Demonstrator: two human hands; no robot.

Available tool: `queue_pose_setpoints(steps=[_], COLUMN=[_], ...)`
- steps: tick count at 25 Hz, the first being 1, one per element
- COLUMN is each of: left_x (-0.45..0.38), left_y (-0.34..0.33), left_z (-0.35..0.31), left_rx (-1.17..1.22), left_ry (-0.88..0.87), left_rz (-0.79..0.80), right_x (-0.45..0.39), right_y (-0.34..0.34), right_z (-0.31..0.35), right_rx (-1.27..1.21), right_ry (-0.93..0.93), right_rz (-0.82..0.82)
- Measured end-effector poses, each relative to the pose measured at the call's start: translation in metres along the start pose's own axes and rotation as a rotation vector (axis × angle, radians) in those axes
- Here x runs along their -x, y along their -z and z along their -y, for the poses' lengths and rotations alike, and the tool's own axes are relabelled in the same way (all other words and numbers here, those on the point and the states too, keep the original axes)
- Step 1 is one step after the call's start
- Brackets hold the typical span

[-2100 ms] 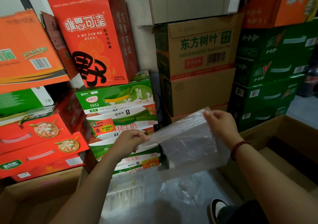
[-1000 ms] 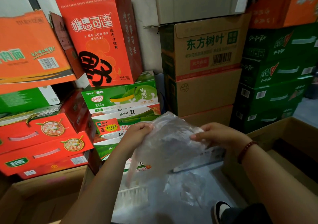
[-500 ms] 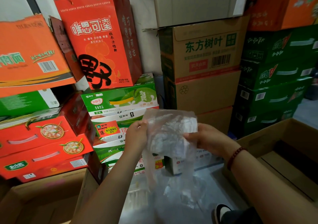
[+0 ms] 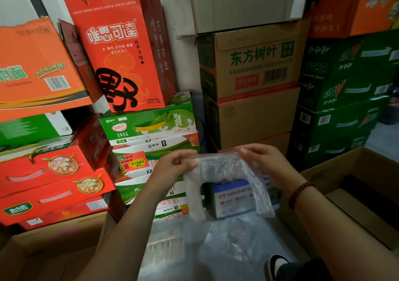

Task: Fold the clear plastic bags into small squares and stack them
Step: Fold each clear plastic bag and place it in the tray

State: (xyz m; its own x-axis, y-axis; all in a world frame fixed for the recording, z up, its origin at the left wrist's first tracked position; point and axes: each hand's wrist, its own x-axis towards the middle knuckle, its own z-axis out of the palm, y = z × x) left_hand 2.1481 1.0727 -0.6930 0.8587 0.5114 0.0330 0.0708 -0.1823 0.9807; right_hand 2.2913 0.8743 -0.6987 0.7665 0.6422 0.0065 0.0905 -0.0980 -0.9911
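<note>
Clear crinkled plastic bag point(image 4: 218, 167) was held in mid-air in front of the stacked cartons, partly folded into a band, both handle loops hanging below. Left hand point(image 4: 172, 168) pinched its left end, right hand point(image 4: 262, 162) pinched the right. Judgement: tuck the handles in, align edges, press air out, then crease the next fold.

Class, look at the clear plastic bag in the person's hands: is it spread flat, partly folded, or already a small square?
Partly folded: both hands pinch the bunched clear plastic bag along its top, two loose ends hanging.
</note>
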Motion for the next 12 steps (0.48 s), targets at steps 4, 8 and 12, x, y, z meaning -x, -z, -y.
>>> queue_pose_setpoints(steps=[4, 8, 12], left_x=[0.0021, 0.0029, 0.0026], left_y=[0.0068, 0.0062, 0.0014], left_z=[-0.0007, 0.0019, 0.0024], left_rx=[-0.043, -0.303, -0.452], left_ry=[-0.012, -0.056, -0.133], left_rz=[0.03, -0.044, -0.15], right_x=[0.0029, 0.0051, 0.0021], right_y=[0.0055, 0.0071, 0.0038], right_z=[0.0053, 0.0052, 0.0028], right_rx=[0.062, 0.332, 0.482], right_ry=[-0.043, 0.02, 0.09], right_rz=[0.133, 0.08, -0.033])
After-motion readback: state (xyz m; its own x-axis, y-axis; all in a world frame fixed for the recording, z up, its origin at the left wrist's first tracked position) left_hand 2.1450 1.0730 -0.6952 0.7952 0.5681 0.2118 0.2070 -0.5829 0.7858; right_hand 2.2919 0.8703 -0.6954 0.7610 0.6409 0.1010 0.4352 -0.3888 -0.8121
